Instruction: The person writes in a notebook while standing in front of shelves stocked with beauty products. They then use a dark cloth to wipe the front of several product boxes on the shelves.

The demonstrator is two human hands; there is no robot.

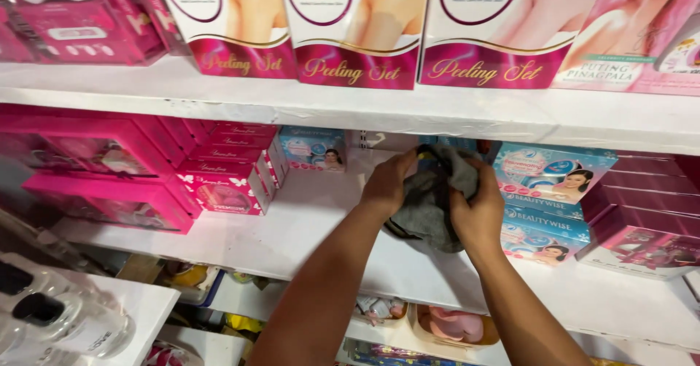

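Head view looks down at 2 bare forearms reaching into a white shelf (306,227) stocked with cosmetic boxes. Both hands meet at the middle of that shelf around a dark grey cloth (430,205). The left hand (390,184) has its fingers curled over the cloth's upper left edge, its grip closed on the fabric. The right hand (477,209) clasps the cloth from the right side, fingers folded into the bunched material, so its grip is also closed on it. The cloth hangs crumpled between the 2 hands, its lower part close over the shelf surface; whether it touches the shelf cannot be told. Behind the cloth a light blue box (456,147) shows partly, mostly hidden by the fabric and fingers.

Just right of the hands stands a stack of 2 light blue boxes (550,198), each with a pictured face on the front. Further right lie dark pink boxes (642,227). On the left of the shelf are stacked pink boxes (226,176) and large bright pink cartons (109,176). A small blue box (313,147) sits at the back. On the shelf above (350,107) stand tall white and magenta boxes (357,30).
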